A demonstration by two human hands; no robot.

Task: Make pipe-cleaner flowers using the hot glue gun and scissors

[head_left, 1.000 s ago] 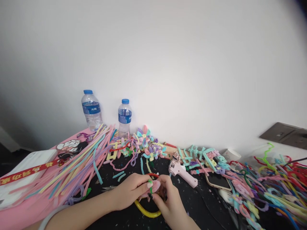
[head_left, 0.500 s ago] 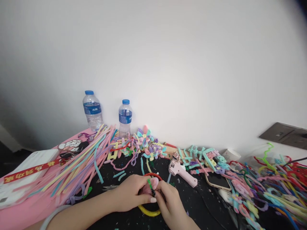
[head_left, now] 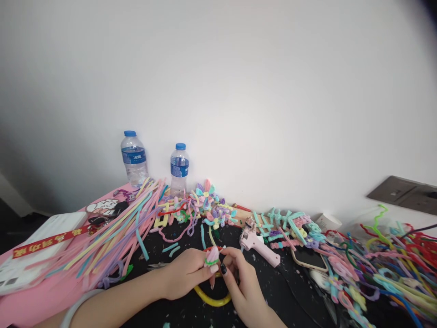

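Low in the head view, my left hand [head_left: 186, 273] pinches a small pink pipe-cleaner piece [head_left: 212, 255] with a green band around its lower edge. My right hand [head_left: 244, 284] is just to the right of it, fingers curled and thumb drawn in. Whatever lies between those right fingertips is too small to make out. Beneath both hands runs a yellow curved tube [head_left: 213, 301], and a bit of red shows behind the pink piece. Part of this curve is hidden by my fingers. A pink glue gun [head_left: 259, 248] lies to the right of my hands.
Long pastel pipe cleaners [head_left: 112, 237] fan out at left over a white box [head_left: 54, 232]. Two water bottles [head_left: 134, 159] stand against the wall. Finished pipe-cleaner flowers [head_left: 206, 196] lie behind my hands. A phone [head_left: 309, 259] and a tangled coloured heap [head_left: 385, 269] are at right.
The pink piece has turned, so its ridged side and the green band across its bottom now show. My right fingers have shifted from gripping around it to its right side.
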